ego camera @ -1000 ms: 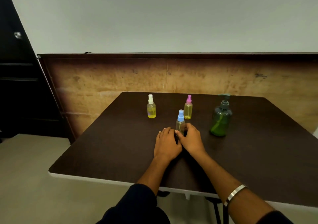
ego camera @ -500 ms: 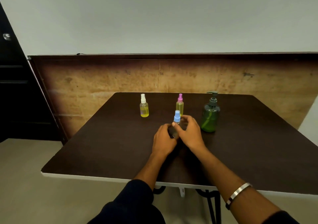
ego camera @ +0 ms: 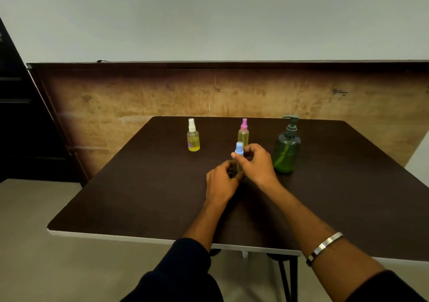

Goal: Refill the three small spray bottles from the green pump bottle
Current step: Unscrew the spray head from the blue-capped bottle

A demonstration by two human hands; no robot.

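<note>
**Blue-capped spray bottle held in both hands at table centre**

Blue-capped spray bottle (ego camera: 238, 156) stands upright near the middle of the dark table (ego camera: 139, 199), gripped from both sides. The left hand (ego camera: 220, 183) curls round its lower body, while the right hand (ego camera: 256, 164) pinches the blue cap between thumb and fingers. Just behind it stands the pink-capped spray bottle (ego camera: 243, 133), partly filled with yellow liquid. Farther left, well apart, is the white-capped spray bottle (ego camera: 193, 136). The green pump bottle (ego camera: 286, 149) stands just right of the right hand. A metal bracelet (ego camera: 323, 247) circles the right wrist.
</note>
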